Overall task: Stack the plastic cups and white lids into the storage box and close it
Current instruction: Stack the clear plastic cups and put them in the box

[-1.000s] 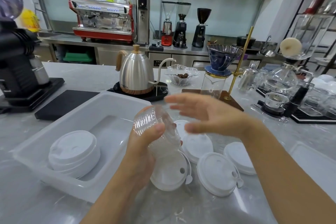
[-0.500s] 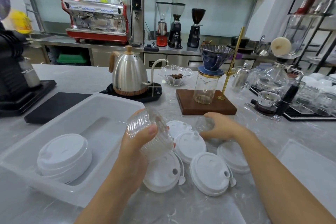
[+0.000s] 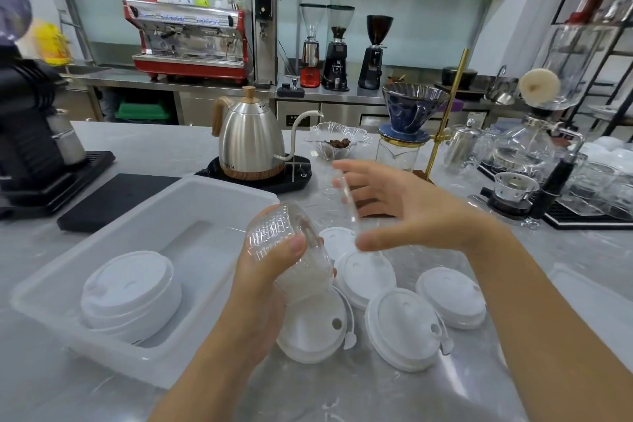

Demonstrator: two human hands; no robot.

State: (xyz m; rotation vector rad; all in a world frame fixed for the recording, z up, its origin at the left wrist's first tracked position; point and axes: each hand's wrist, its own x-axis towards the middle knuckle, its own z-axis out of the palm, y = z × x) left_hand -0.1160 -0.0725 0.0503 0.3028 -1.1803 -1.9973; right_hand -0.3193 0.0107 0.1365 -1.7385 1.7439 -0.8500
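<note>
Left hand (image 3: 274, 271) clasped a tilted cup stack (image 3: 291, 253) just right of the storage box (image 3: 191, 202); right hand (image 3: 404, 212), fingers spread, pinched another cup (image 3: 347, 199) (blurred) beside it.

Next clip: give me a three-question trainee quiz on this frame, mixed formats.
1. True or false: the box already holds a stack of lids.
2. What does the left hand hold?
A. a kettle
B. clear cups
C. a lid
3. Fill in: the loose lids lie on the counter to the ____ of the box.

Key
1. True.
2. B: the cups are tilted in its grip, while the right hand brings another clear cup.
3. Right.
</note>
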